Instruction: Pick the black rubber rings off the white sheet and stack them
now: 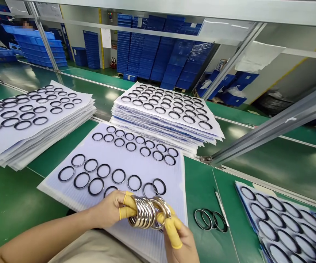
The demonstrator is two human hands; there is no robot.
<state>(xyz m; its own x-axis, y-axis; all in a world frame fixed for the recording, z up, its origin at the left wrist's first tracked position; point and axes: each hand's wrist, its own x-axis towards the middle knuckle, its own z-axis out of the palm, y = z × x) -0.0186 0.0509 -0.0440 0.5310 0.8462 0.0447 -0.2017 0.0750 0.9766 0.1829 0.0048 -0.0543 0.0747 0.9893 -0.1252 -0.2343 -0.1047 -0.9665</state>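
My left hand (111,210) and my right hand (178,233) both grip a bunch of several shiny metal rings (147,212), held just above the near edge of a white corrugated sheet (136,162). Yellow finger cots cover some fingertips on each hand. Black rings (103,171) lie in rows on the sheet, several in a far group and several in a nearer group. The nearest rings sit right beyond my fingers.
Tall stacks of ring-covered white sheets stand at the left (23,120) and behind (169,113). Three loose black rings (209,219) and a thin tool (222,208) lie on the green table. A blue tray of rings (286,226) is at right. A metal frame bar (273,126) crosses above.
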